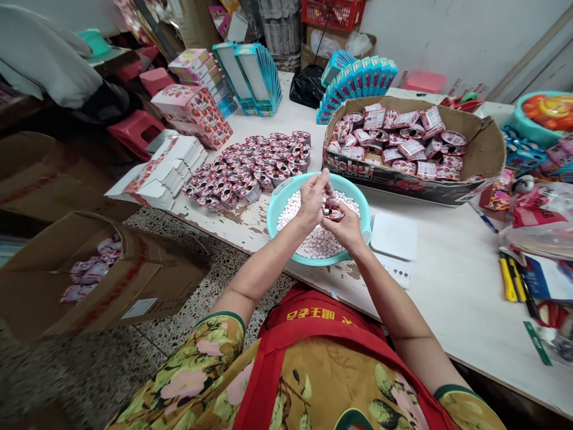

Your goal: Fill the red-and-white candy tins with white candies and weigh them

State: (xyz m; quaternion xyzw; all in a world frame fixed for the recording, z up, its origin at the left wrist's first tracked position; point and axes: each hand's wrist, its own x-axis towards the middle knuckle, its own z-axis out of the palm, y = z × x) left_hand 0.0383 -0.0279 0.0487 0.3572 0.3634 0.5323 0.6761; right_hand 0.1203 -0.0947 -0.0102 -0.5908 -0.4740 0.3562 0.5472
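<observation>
Over a turquoise basin [274, 224] of small white pellets [320, 242], both hands meet. My right hand [348, 230] is closed around a small red-and-pink printed packet [333, 212], whose dark opening faces up. Just above and beside it, my left hand [313, 194] has its fingers bunched together; what is in them, if anything, is hidden. Many similar packets [255, 164] with round openings stand in close rows left of the basin. A white kitchen scale [394, 237] sits right of the basin.
An open carton [414, 185] of packets stands behind the basin. Stacked white cartons [172, 170], strawberry-print boxes [192, 113] and blue display boxes [257, 77] line the back left. Yellow cutters [508, 278] lie right. A cardboard box [147, 275] is on the floor, left.
</observation>
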